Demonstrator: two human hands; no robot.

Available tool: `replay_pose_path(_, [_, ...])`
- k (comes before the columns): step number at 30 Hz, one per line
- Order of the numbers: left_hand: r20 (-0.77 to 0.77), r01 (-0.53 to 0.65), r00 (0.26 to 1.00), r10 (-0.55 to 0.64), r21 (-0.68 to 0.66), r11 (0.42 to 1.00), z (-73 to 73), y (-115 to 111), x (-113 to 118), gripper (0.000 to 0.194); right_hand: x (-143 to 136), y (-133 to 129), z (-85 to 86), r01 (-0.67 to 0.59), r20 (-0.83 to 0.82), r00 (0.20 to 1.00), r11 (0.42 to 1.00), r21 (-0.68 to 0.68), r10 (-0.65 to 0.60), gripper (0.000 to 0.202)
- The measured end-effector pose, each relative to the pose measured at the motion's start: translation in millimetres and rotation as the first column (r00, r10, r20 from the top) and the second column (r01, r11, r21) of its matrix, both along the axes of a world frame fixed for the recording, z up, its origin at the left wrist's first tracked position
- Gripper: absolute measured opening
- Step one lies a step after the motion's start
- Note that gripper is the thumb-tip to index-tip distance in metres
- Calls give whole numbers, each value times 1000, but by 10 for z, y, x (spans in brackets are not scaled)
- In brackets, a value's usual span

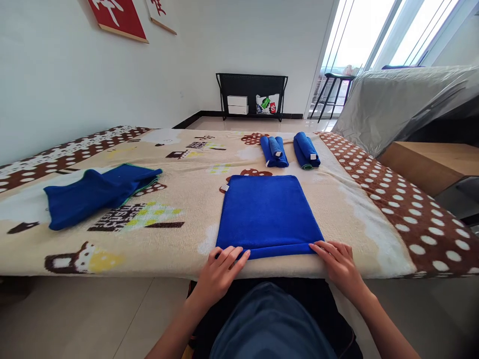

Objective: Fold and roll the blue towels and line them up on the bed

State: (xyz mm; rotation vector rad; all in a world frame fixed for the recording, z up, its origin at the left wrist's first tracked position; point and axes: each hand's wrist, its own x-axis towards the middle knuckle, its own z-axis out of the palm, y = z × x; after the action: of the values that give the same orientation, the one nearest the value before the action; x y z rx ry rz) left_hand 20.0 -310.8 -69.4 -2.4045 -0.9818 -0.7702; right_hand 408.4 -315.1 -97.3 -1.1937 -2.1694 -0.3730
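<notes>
A blue towel (267, 209) lies flat before me, its near edge turned over into a narrow fold. My left hand (220, 273) is closed on the fold's left end, with the fingertips on top of the cloth. At the opposite end, my right hand (340, 267) pinches the fold between thumb and fingers. A white tag (224, 188) sticks out at the towel's left side. Beyond it rest a rolled blue towel (307, 151) and, beside that, more rolled blue cloth (275, 152). A loose, rumpled blue towel (101, 192) lies far to the left.
Everything lies on a patterned beige blanket (187, 194) with brown dotted borders, whose near edge is at my lap. A wooden box-like piece (426, 164) and a plastic-covered object (404, 99) stand at the right. A black rack (252, 85) is against the far wall.
</notes>
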Motion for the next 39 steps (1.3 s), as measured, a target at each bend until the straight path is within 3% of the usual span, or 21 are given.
replay_pose_path(5, [133,-27,990,38,-80,996,-32,-79,20,47,130,-67,36,-52,-28,998,993,-109,49,54])
replay_pose_path(7, [155,-27,987,40,-83,996,-32,-139,176,50,126,-73,49,-63,-45,997,990,-128,57,53])
replay_pose_path(12, [33,175,985,-172,-143,974,-38,-164,696,60,99,-17,148,-93,-61,994,985,-145,85,45])
replay_pose_path(15, [39,159,987,-154,-173,972,-36,-116,845,57,65,26,274,-65,-50,997,988,-137,59,38])
replay_pose_path(18, [71,145,988,-135,-175,974,-29,-99,870,54,-140,21,408,-39,-113,993,999,-35,34,36])
replay_pose_path(20, [82,150,987,-137,-176,973,-28,-99,874,54,-404,-15,470,-128,-164,979,992,-4,126,43])
replay_pose_path(23, [134,165,981,-143,-166,972,-37,-90,894,46,-856,-64,477,-351,-133,931,933,-82,339,54])
replay_pose_path(25, [169,179,974,-153,-156,971,-47,-78,891,39,-1048,-60,417,-373,-68,928,917,-141,367,58])
replay_pose_path(28, [123,166,981,-148,-159,973,-73,-69,762,45,-1008,-24,269,-259,25,964,953,-159,266,61])
replay_pose_path(35, [81,-12,996,24,-146,989,-247,-118,-132,60,-108,-62,74,-35,56,998,991,-126,42,61])
replay_pose_path(39, [113,-74,990,89,-128,989,-237,-117,-373,55,128,-77,61,10,60,998,992,-128,-3,53])
